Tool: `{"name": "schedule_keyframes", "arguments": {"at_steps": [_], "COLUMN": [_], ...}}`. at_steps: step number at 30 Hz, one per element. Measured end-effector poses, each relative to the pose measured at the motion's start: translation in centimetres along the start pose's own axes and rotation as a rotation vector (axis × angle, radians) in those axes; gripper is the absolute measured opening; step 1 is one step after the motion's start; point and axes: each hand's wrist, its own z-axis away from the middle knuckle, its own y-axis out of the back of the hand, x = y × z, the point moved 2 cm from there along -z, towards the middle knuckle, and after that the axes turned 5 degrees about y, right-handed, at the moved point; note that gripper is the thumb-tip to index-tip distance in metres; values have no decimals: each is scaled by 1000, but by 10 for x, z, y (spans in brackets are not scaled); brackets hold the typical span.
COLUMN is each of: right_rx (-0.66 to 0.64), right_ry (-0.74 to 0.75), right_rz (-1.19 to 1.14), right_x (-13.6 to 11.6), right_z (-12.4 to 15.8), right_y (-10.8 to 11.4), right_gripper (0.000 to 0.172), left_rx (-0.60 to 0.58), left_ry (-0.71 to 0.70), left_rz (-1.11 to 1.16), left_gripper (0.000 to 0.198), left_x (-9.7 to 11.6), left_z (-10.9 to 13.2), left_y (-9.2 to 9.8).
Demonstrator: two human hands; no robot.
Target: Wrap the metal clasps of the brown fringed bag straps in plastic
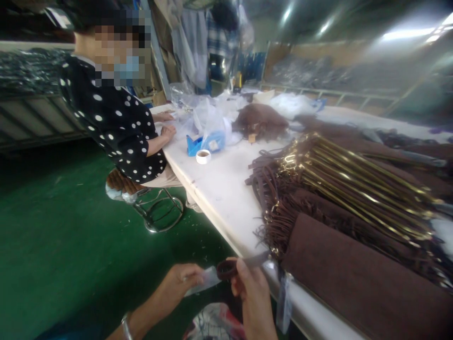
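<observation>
Low in the view, my left hand [184, 282] pinches a small clear plastic sleeve [209, 277]. A looped brown strap [225, 269] is gripped between the thumb and fingers of my right hand [250, 283], close against the sleeve's edge. Whether the loop is partly inside the sleeve I cannot tell. From my right hand the strap seems to run toward a stack of brown fringed bags [357, 264] at the table edge. Another clear sleeve [284, 302] hangs down beside the stack.
Gold metal bars [354, 179] lie across brown pieces on the white table [226, 189]. Farther back are a tape roll [203, 157], a blue tape dispenser [194, 145] and plastic bags [208, 118]. A person in a dotted top [109, 118] sits on a stool [164, 212] at the left.
</observation>
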Motion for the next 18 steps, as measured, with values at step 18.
{"name": "schedule_keyframes", "arguments": {"at_steps": [18], "right_rx": [76], "right_ry": [71], "right_rz": [60], "right_x": [7], "right_z": [0], "right_y": [-9], "right_gripper": [38], "left_rx": [0], "left_ry": [-50], "left_rz": [-120], "left_gripper": [31], "left_x": [15], "left_z": [7], "left_y": [-6]}}
